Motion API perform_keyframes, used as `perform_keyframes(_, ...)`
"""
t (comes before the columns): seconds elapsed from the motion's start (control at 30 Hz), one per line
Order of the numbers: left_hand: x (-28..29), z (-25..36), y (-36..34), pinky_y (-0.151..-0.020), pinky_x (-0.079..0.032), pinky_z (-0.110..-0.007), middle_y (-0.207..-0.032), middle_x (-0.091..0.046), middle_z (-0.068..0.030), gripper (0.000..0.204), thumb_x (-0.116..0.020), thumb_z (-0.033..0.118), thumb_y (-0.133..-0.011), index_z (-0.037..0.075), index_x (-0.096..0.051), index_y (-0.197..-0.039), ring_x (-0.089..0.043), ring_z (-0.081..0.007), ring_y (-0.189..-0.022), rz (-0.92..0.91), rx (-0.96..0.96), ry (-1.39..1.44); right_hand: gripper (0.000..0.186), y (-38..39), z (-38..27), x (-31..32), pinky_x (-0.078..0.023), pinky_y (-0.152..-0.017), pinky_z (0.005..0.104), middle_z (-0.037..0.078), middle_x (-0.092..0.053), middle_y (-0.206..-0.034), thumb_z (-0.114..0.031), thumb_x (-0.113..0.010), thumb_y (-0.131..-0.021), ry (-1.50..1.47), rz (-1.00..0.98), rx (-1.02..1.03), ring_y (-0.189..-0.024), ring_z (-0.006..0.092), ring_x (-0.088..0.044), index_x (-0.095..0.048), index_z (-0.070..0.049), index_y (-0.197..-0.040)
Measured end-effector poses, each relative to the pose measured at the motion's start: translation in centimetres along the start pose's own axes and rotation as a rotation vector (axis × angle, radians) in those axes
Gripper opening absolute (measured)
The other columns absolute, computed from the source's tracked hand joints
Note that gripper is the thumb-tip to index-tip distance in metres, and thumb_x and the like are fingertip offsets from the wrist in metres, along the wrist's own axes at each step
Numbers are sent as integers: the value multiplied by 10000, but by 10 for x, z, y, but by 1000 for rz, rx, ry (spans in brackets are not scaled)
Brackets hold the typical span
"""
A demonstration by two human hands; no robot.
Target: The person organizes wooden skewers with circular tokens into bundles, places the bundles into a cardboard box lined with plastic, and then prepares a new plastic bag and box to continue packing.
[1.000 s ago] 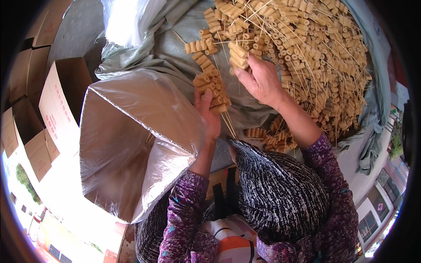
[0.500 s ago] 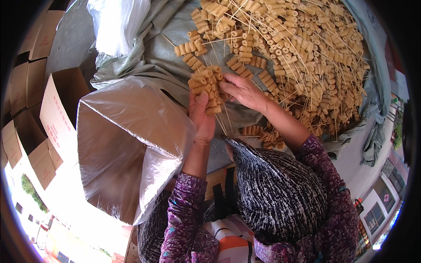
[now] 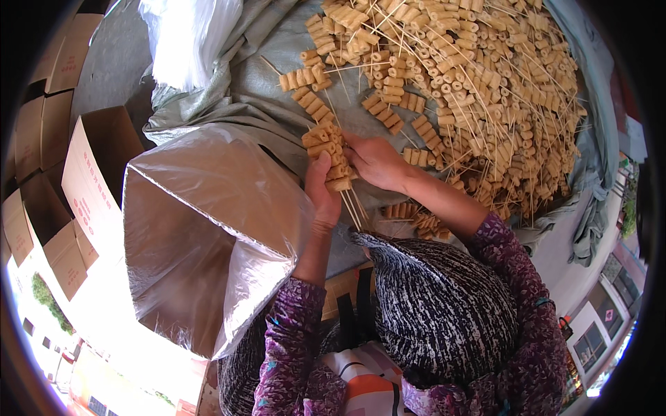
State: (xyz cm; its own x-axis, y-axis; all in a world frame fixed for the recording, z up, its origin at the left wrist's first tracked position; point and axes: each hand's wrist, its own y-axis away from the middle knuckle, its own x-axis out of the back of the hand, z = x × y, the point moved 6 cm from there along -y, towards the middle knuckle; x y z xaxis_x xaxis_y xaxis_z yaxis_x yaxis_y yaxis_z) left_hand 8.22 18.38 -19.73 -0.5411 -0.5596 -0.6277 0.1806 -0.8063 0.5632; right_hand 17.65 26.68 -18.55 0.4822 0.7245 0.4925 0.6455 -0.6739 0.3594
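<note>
A bunch of skewers (image 3: 325, 143), each threaded with tan, hollow roll-shaped pieces, is gripped between my two hands. My left hand (image 3: 324, 188) wraps round its near left side, thumb across the front. Against the right side of the bunch, my right hand (image 3: 375, 161) has its fingers curled in; its fingertips are partly hidden. The bare sticks point down toward my lap. Loose skewers (image 3: 313, 105) lie on the sheet just beyond the bunch, and a large heap of them (image 3: 479, 90) spreads to the right.
A cardboard box lined with clear plastic (image 3: 208, 173) stands open left of my left arm. Other open cartons (image 3: 97, 180) sit farther left. A white plastic bundle (image 3: 187, 41) rests on the grey-green sheet (image 3: 263, 62) at the back. My knee in patterned cloth (image 3: 444, 305) rises below my right arm.
My hands and the held bunch have shifted slightly down and right. The right hand's fingers have closed in nearer to the bunch, which looks more compact.
</note>
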Motion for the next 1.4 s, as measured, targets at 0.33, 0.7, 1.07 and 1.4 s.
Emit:
perform_keyframes(0.33, 3, -6, 0, -813, -546, -446, -1245, -574, -105, 500, -522, 362, -957, 59, -452, -1349, -601, -255, -1077, -5, 22, -99, 221, -122, -25, 58, -534, -778, 458, 146, -644, -1056, -142, -561, -909, 654, 367, 305, -928, 320, -655, -588, -26, -1095)
perform_keyframes(0.7, 9, -1, 2, -779, -552, -420, -1187, -583, -100, 501, -547, 356, -937, 48, -463, -1323, -606, -243, -1037, 18, -14, -51, 242, -146, 0, 34, -519, -771, 430, 109, -646, -1047, -208, -613, -865, 580, 99, 53, -918, 301, -655, -596, -60, -1056)
perform_keyframes(1.07, 7, -3, -3, -1030, -414, -533, -1355, -530, -126, 592, -530, 415, -948, 45, -431, -1399, -531, -312, -1220, 16, -16, 273, 239, -21, 39, 37, -466, -531, 236, 38, -607, -850, -182, -684, -894, -183, 255, -223, -718, 81, -610, -555, -21, -1014)
perform_keyframes(1.4, 0, -2, -4, -1119, -347, -431, -1397, -504, -126, 578, -560, 347, -957, 27, -413, -1415, -470, -284, -1297, 15, -47, 326, 253, 33, 52, -22, -486, -570, 218, 32, -585, -1006, -144, -647, -932, -654, 237, -254, -809, 83, -625, -503, -51, -1119)
